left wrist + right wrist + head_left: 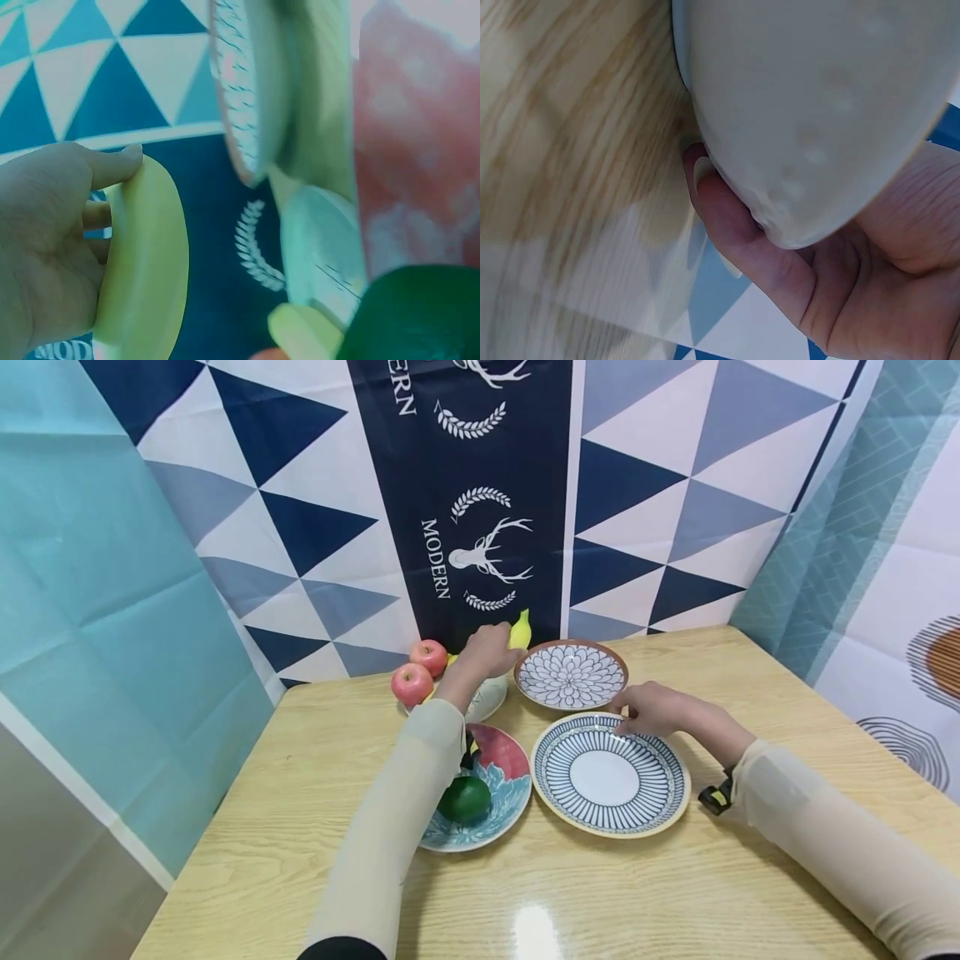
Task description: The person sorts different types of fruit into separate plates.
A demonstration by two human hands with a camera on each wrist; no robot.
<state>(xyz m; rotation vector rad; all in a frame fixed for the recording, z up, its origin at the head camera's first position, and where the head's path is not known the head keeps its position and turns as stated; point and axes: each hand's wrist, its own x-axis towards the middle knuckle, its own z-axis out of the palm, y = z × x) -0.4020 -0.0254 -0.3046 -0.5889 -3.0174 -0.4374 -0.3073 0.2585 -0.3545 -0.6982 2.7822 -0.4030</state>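
Note:
In my left hand (486,652) I grip a yellow banana (154,255), raised over the back of the table. Below that hand is a white dish (491,697) with two red-pink apples (412,683) and another yellow fruit (304,330), partly hidden. My right hand (651,710) holds the far right rim of a plate (604,778) with dark radial stripes; in the right wrist view its fingers (727,217) curl under the pale underside. A dark green fruit (465,799) lies in a red and blue plate (510,814), partly covered by my left arm.
A brown-rimmed plate with a flower pattern (572,675) stands behind the striped plate. The wooden table (300,827) ends at a patterned cloth backdrop (487,460), with teal cloth (135,610) along the left side.

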